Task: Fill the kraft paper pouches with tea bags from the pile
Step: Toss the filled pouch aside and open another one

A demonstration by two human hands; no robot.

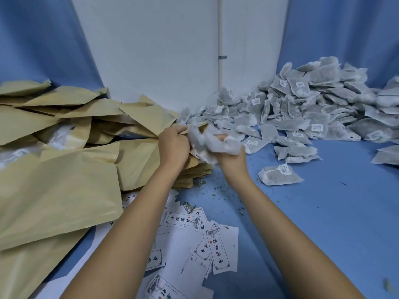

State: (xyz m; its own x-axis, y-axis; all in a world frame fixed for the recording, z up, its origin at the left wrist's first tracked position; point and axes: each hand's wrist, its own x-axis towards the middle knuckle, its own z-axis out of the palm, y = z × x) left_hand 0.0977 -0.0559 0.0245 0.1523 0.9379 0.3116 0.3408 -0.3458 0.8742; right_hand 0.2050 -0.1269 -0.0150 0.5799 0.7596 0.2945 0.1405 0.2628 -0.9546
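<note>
My right hand (232, 157) grips a bunch of grey-white tea bags (212, 140), blurred by motion, at the mouth of a kraft paper pouch (199, 127). My left hand (172, 145) pinches that pouch's edge, above a low stack of flat pouches (194, 169). The big pile of tea bags (313, 106) fills the back right of the blue table. One loose tea bag (279, 174) lies just right of my right wrist. How far the bags are inside the pouch is hidden.
A heap of kraft pouches (64, 147) covers the left side. Printed white labels (194, 240) lie scattered near the front between my forearms. Tea crumbs (218, 190) dot the blue surface (334, 212). A white wall (151, 50) stands behind.
</note>
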